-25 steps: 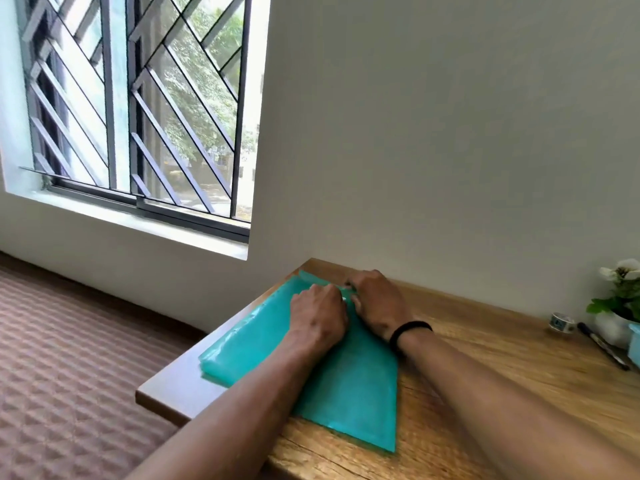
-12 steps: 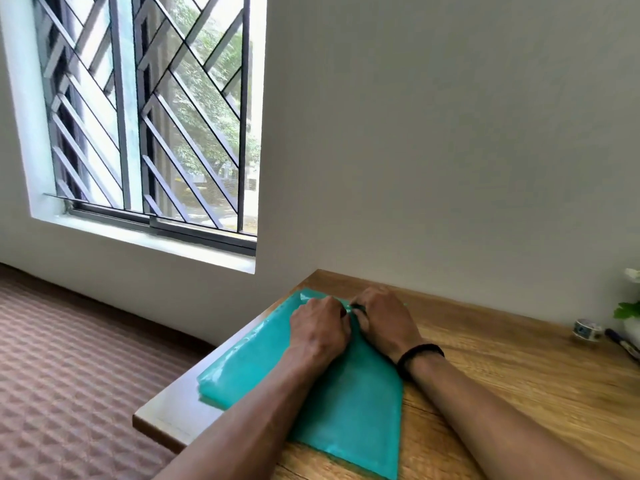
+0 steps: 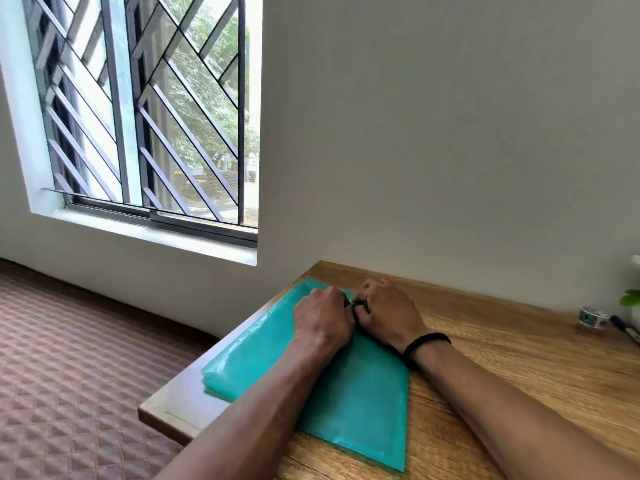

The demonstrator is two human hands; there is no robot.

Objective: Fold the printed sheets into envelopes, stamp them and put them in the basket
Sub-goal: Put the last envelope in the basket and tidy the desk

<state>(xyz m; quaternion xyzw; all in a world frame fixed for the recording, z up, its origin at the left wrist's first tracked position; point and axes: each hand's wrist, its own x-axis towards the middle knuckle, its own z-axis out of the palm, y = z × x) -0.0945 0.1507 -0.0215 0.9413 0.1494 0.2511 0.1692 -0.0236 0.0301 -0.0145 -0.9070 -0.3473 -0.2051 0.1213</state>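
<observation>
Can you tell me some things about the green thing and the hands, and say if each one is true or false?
1. The teal folder lies flat on the wooden table. True.
2. Only one hand touches the folder. False: the left hand and the right hand both rest on it, fingers curled at its far edge.
3. A black band circles the right wrist. True.
4. The tape roll sits on the folder. False: it stands apart, far right, near the wall.
</observation>
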